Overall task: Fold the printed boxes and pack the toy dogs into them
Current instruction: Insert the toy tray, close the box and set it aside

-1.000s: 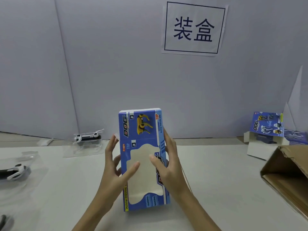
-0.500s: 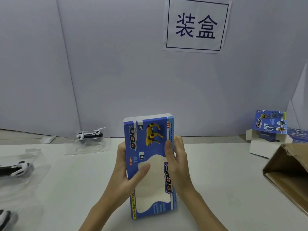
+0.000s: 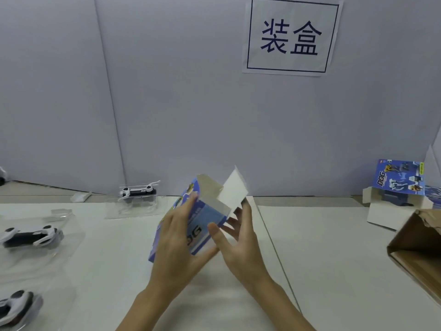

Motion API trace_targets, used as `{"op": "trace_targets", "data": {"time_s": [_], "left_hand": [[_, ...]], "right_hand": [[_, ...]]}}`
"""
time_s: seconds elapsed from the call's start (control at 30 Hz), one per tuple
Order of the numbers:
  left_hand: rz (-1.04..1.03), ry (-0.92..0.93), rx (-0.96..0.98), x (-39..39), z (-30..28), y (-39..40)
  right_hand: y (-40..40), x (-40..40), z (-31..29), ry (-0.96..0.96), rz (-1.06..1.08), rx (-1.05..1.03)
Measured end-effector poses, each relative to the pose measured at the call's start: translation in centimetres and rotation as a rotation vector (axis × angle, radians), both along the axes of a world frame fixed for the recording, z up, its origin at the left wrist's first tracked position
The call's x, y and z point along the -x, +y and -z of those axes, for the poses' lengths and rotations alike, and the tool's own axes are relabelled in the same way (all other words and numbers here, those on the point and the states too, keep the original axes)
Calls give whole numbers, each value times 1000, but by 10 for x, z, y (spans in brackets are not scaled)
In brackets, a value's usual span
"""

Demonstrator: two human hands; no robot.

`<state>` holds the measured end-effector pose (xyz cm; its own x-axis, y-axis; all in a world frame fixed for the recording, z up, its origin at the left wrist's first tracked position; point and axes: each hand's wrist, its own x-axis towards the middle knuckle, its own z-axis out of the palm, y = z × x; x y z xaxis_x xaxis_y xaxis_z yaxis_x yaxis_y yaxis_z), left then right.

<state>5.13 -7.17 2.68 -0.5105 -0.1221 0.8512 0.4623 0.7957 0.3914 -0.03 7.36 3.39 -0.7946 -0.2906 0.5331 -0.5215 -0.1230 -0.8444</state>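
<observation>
My left hand (image 3: 177, 237) wraps the blue printed box (image 3: 198, 218) from the near side, fingers spread along its printed face and thumb under the lower edge, so the sleeve stays propped at a tilt above the table (image 3: 310, 247) while I work its far end. My right hand (image 3: 238, 237) is loosely open against the box's right side, thumb laid on the "DOG" panel and fingers fanned out behind, reaching up toward the white end flap (image 3: 235, 191); I judge it is steadying the walls square, not gripping. That flap stands up and out, and the mouth beside it gapes, so the box is opened into a tube but neither end looks closed yet.

The toy dogs wait in clear plastic trays on my left: one (image 3: 138, 191) at the back near the wall, one (image 3: 31, 235) nearer the left edge, and a third (image 3: 14, 304) at the bottom corner, all well apart from the box. To the far right an already opened printed box (image 3: 398, 185) sits by the wall, with a brown carton (image 3: 420, 247) nearer me, likely for finished packs.
</observation>
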Motion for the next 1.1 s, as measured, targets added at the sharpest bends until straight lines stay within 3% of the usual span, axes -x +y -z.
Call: {"op": "trace_targets", "data": {"time_s": [0.07, 0.17, 0.3, 0.4, 0.5, 0.63, 0.73, 0.83, 0.9, 0.97, 1.03, 1.1], "left_hand": [[69, -12, 136, 0, 3, 0], [225, -61, 64, -2, 2, 0], [38, -68, -72, -2, -5, -7], [-24, -380, -366, -7, -19, -22], [381, -694, -752, -7, -19, -33], [600, -681, -812, 1, -7, -35], [493, -660, -928, 6, -1, -39], [283, -465, -1072, 7, -5, -53], [74, -260, -925, 5, -9, -59], [-179, -145, -551, 7, -4, -66], [-364, -116, -196, 8, 4, -73], [-387, -165, 55, 11, 18, -68]], "right_hand": [[-5, 1, -1, -157, -33, 136], [6, 13, -6, -262, 33, 248], [25, 28, -8, -318, -70, 214], [32, 31, -9, -336, -123, 183], [30, 28, -8, -324, -159, 87], [22, 25, -7, -304, -77, -62], [22, 23, -2, -152, 132, -201], [16, 16, 2, 81, 234, -197], [8, 10, -1, 283, 311, -157], [1, 2, -6, 497, 365, -133], [-12, -8, -13, 694, 349, -149], [-29, -20, -17, 822, 250, -206]]}}
